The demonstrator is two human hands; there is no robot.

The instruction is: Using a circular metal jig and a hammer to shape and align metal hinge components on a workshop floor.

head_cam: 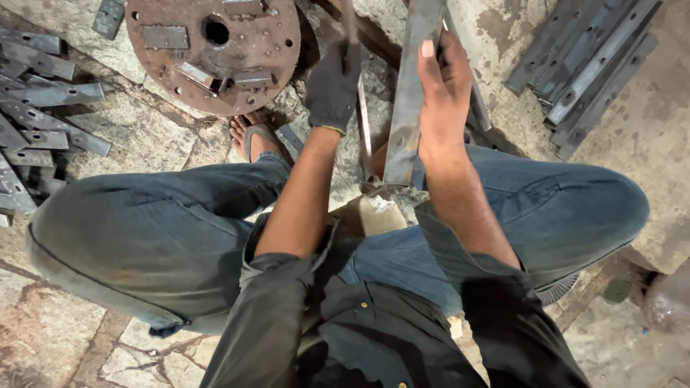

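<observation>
Worker squats on stone floor (pixel 144 136), right hand (pixel 442 90) in firm grip round long flat steel bar (pixel 406 108), held upright btwn the knees. Gloved left hand (pixel 332 86) closed on thin blurred tool (pixel 352 29) just beside it. Looks mid-strike or mid-trim; next blow needs bar kept steady. Rusty disc (pixel 215 50) w/ plates lies near foot; cut strips (pixel 43 108) at left.

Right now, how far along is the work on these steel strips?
Looks done: a stack of drilled flat bars lies on the right. In hand: the bare right hand holds one long flat strip upright between the knees, while the gloved left hand grips a thin tool beside it. Apparently left: loose pieces piled at left; their state is unclear.
</observation>
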